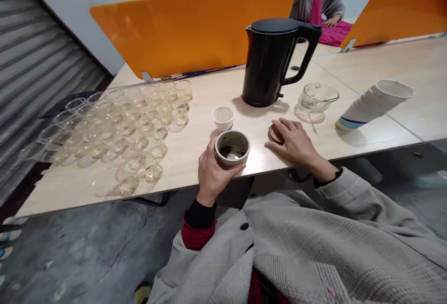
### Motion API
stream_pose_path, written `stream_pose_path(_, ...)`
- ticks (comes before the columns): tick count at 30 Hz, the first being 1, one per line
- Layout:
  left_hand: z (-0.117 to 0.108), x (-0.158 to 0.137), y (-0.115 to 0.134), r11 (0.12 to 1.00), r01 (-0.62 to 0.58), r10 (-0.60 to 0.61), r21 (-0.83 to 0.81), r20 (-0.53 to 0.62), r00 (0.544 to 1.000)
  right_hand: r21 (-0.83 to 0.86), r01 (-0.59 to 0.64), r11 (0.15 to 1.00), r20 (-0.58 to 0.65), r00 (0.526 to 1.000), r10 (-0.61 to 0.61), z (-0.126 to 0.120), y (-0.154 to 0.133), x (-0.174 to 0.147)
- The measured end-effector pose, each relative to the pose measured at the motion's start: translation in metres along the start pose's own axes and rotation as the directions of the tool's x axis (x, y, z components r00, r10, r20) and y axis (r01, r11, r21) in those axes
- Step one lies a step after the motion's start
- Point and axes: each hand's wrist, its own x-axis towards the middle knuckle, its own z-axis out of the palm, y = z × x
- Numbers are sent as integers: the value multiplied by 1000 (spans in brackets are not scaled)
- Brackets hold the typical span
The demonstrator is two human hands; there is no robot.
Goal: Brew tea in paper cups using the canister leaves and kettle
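Note:
My left hand (212,170) is wrapped round a grey ceramic cup (233,162), held upright near the table's front edge. Dark wet tea leaves (228,151) cling to the cup's bottom and inner wall. To its right, my right hand (295,143) is curled over a small round brownish lid-like piece (274,133) at the tabletop; the fingers cover most of it. Just behind the ceramic cup stands a white paper cup (223,117). A black electric kettle (263,71) rises behind both hands. Right of the kettle sits a clear ribbed glass pitcher (316,101).
Many clear plastic cups (134,129) with pale liquid crowd the table's left side. A leaning stack of paper cups (375,104) is at right. Orange dividers (195,29) line the back. Beyond them, a person (333,20) rests a hand by pink cloth (337,34).

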Motion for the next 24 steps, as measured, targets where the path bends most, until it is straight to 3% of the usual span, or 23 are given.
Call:
stream_pose_path(2,1,-1,0,1000,0,0,12,-3,1000,24,29,999,-5,1000,-29,3,-2,4)
stream_pose_path(6,2,-1,-2,999,6,-6,33,-6,1000,164,58,985,-165,986,-31,-8,-23,9)
stream_pose_path(10,3,0,-2,1000,-4,4,24,2,1000,279,321,905,-250,934,-255,-36,-73,17)
stream_pose_path(15,4,0,-4,1000,-26,26,10,7,1000,214,529,821,-121,848,-515,-41,-128,32)
stream_pose_path(24,10,-1,-9,999,-5,4,31,32,999,133,580,804,82,802,-592,-34,-148,39)
